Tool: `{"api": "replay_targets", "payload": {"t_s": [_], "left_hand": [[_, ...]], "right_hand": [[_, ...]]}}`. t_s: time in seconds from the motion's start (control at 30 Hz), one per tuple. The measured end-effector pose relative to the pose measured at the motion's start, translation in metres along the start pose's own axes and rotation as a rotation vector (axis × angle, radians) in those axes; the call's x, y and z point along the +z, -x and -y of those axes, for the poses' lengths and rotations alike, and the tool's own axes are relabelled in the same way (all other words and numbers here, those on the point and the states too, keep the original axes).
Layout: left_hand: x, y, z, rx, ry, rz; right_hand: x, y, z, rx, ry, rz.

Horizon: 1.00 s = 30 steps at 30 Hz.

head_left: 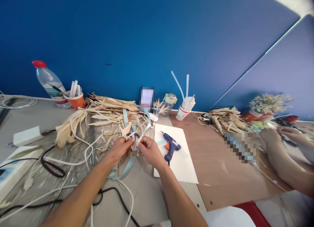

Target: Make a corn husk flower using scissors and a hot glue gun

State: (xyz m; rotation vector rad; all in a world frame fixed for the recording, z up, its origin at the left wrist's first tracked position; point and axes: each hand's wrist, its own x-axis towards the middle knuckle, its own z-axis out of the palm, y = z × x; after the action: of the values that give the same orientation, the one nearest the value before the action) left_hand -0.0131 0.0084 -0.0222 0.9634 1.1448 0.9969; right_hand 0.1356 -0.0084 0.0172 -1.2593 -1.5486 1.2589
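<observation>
My right hand [149,151] is closed in a pinch on a light blue ribbon [146,128]. One end of this ribbon runs up from the fingers, and a loop of it lies below on the table. Close beside it, my left hand [121,150] is also pinched, with a pale piece of the ribbon at its fingertips. Something dark and curved, perhaps a scissors handle, shows behind the left thumb; the fingers partly hide it. Dried corn husks [114,104] lie in a heap just beyond both hands. Right of them, a blue hot glue gun [171,147] rests on white paper [185,166].
Cables and a power strip [14,174] spread over the left side near clear wrapping. A bottle [50,83], an orange cup [77,101], a phone [147,98], a jar [169,104] and a white cup [183,112] line the blue partition. At right, another person's hands [271,137] work beside more husks.
</observation>
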Motion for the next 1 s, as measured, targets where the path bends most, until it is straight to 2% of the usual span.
{"api": "replay_targets", "payload": {"t_s": [0.33, 1.0], "left_hand": [[-0.002, -0.001, 0.003, -0.015, 0.024, 0.045], [0.001, 0.006, -0.009, -0.083, 0.166, 0.097]], "right_hand": [[0.000, -0.003, -0.006, 0.042, 0.000, 0.023], [0.010, -0.005, -0.014, 0.105, -0.220, -0.020]]}}
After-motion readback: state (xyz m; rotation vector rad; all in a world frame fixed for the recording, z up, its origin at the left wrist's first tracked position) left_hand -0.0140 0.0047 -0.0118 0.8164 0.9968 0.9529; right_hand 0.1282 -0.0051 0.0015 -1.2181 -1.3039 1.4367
